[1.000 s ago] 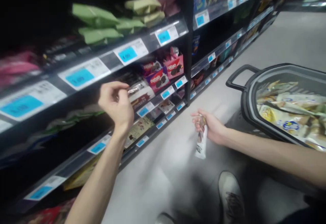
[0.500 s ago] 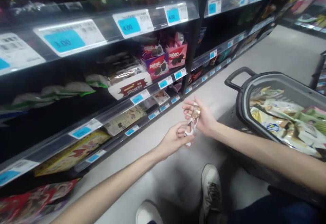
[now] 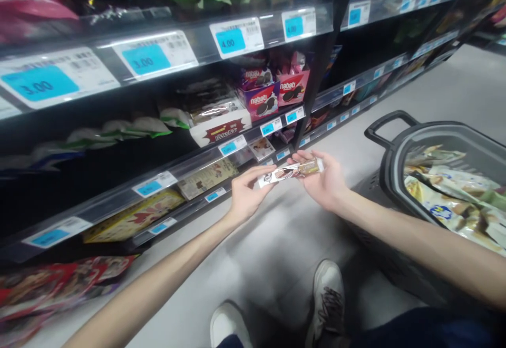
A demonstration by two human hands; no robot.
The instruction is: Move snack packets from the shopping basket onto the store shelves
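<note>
A slim wrapped snack bar, white at one end and brown-gold at the other, lies almost level between my hands above the floor. My left hand pinches its white end between thumb and fingers. Its brown end rests across the fingers and palm of my right hand, whose fingers curl behind it. Beyond my hands, on the shelf, sit a purple nabati box and a pink nabati box. A white open display carton stands left of them.
A dark grey basket with a raised handle stands at my right, holding several bagged snacks. Shelves with blue-and-white price tags run along the left. My white shoes are on the grey floor.
The snack bar has turned from steeply slanted to nearly level. My left hand has moved up and left with its end. The view has shifted, so the shelves and basket appear further right.
</note>
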